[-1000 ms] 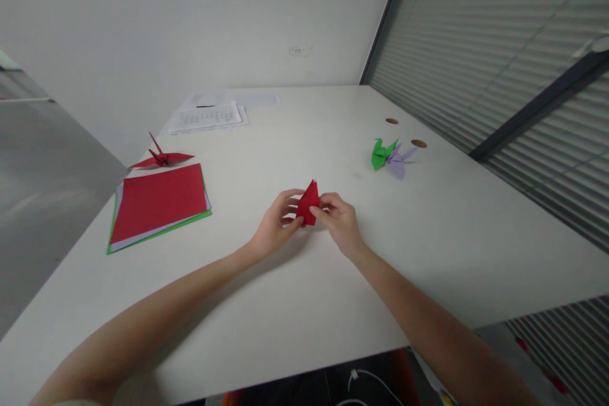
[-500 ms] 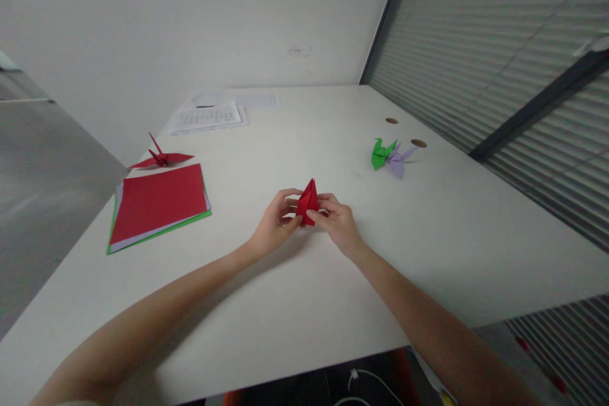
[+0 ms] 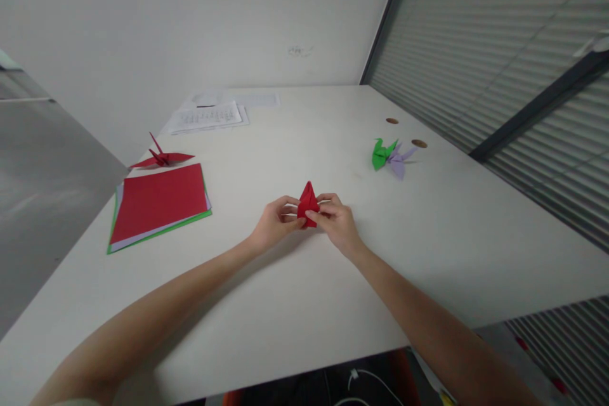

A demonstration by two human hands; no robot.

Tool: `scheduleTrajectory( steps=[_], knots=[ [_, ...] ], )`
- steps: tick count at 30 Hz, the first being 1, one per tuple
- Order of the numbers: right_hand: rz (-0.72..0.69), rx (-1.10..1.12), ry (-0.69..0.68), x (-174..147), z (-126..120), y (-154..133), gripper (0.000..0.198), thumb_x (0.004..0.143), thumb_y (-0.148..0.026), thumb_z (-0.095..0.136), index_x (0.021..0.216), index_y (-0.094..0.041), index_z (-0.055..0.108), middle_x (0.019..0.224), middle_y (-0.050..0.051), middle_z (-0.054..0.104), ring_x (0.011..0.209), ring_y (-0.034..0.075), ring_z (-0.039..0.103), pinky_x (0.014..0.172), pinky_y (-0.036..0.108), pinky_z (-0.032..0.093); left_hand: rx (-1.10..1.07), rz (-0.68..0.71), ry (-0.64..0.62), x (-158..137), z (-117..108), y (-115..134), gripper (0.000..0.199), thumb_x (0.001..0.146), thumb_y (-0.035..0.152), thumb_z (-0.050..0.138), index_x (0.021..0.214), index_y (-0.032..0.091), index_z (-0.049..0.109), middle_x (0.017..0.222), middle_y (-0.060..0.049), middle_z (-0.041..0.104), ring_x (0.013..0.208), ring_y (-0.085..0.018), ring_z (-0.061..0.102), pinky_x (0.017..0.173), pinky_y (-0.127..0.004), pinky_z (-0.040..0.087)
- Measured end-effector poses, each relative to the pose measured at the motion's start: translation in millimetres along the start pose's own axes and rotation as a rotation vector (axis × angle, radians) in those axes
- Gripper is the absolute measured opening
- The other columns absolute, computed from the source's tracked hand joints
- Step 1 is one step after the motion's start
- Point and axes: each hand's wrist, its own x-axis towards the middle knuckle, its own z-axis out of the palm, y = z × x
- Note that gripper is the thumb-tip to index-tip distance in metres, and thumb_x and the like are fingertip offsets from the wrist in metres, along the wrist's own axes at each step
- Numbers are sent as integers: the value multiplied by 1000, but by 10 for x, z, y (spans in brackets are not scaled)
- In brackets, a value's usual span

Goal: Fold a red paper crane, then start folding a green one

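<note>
A small piece of folded red origami paper (image 3: 308, 198) is held just above the table, its pointed tip facing away from me. My left hand (image 3: 280, 221) grips its lower left side, thumb in front and fingers behind. From the right, my right hand (image 3: 337, 221) pinches it, with the thumb pressed on the front face near the bottom. Both hands are closed on the paper, and fingertips behind it are partly hidden.
On the left lie stacked red, lilac and green paper sheets (image 3: 159, 203), with a red paper crane (image 3: 163, 158) behind them. Written papers (image 3: 209, 117) rest at the back left. Green (image 3: 382, 153) and lilac paper cranes (image 3: 397, 165) stand right, near two round table holes.
The folded red paper has turned slightly, showing more of its front face, and its tip has shifted a little left. The left thumb has slid slightly right along its lower edge.
</note>
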Motion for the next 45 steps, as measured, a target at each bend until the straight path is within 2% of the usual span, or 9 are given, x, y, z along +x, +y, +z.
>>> scheduleTrajectory(
  steps=[2, 7, 12, 17, 21, 28, 32, 40, 45],
  knots=[
    [11, 12, 0, -1, 4, 14, 17, 69, -39, 78, 68, -22, 76, 95, 7, 58, 86, 17, 59, 63, 28, 51, -17, -21, 19, 0, -1, 0, 39, 66, 25, 82, 96, 13, 60, 84, -5, 72, 73, -18, 72, 75, -35, 61],
    [57, 53, -45, -16, 16, 42, 24, 68, -43, 79, 82, -24, 78, 100, 6, 56, 87, 18, 59, 66, 29, 54, -45, 41, 98, 0, 20, 21, 36, 64, 24, 82, 91, 14, 62, 87, -5, 72, 76, -16, 71, 76, -34, 61],
    [70, 58, -36, -20, 15, 55, 22, 71, -43, 77, 82, -24, 78, 98, 6, 57, 91, 18, 59, 68, 29, 54, -47, 63, 126, -2, 33, 24, 30, 63, 24, 82, 83, 13, 63, 88, -4, 71, 77, -15, 70, 76, -33, 61],
    [-1, 34, -32, -24, 4, 32, 14, 75, -35, 74, 87, -30, 79, 101, 5, 56, 92, 17, 58, 75, 31, 54, -83, -5, 113, 8, 9, 2, 31, 62, 24, 83, 83, 13, 63, 85, -5, 72, 74, -15, 70, 76, -32, 60],
    [-59, 23, -72, -34, -13, 0, 18, 80, -26, 69, 92, -36, 78, 104, 5, 54, 100, 18, 56, 81, 32, 53, -150, -31, 122, 16, 12, 15, 36, 59, 25, 85, 84, 13, 62, 83, -5, 73, 74, -16, 71, 77, -34, 59],
    [-100, -2, -104, -54, -12, 39, 23, 85, -23, 62, 93, -36, 78, 109, 4, 48, 87, 13, 56, 84, 33, 52, -87, 4, 193, 7, 39, 56, 37, 55, 24, 85, 83, 14, 63, 82, -5, 72, 75, -18, 69, 69, -31, 58],
    [-116, -12, -97, -55, -10, 31, 21, 85, -24, 62, 92, -36, 78, 109, 4, 48, 88, 14, 56, 86, 34, 51, -95, 17, 212, 7, 48, 65, 34, 54, 22, 84, 81, 15, 64, 82, -5, 72, 71, -16, 68, 67, -29, 57],
    [-82, -29, -84, -51, -22, -29, 21, 84, -24, 61, 89, -34, 79, 109, 4, 49, 85, 13, 56, 84, 34, 51, -184, -24, 182, 7, 28, 48, 36, 57, 23, 84, 87, 13, 67, 83, -6, 72, 75, -17, 69, 75, -35, 58],
    [-98, -10, -80, -44, -22, -23, 23, 84, -21, 60, 89, -35, 79, 108, 5, 49, 85, 13, 56, 80, 34, 51, -248, -54, 169, 9, 30, 73, 29, 62, 28, 81, 85, 14, 69, 84, -5, 73, 76, -17, 69, 76, -35, 57]
  ],
)
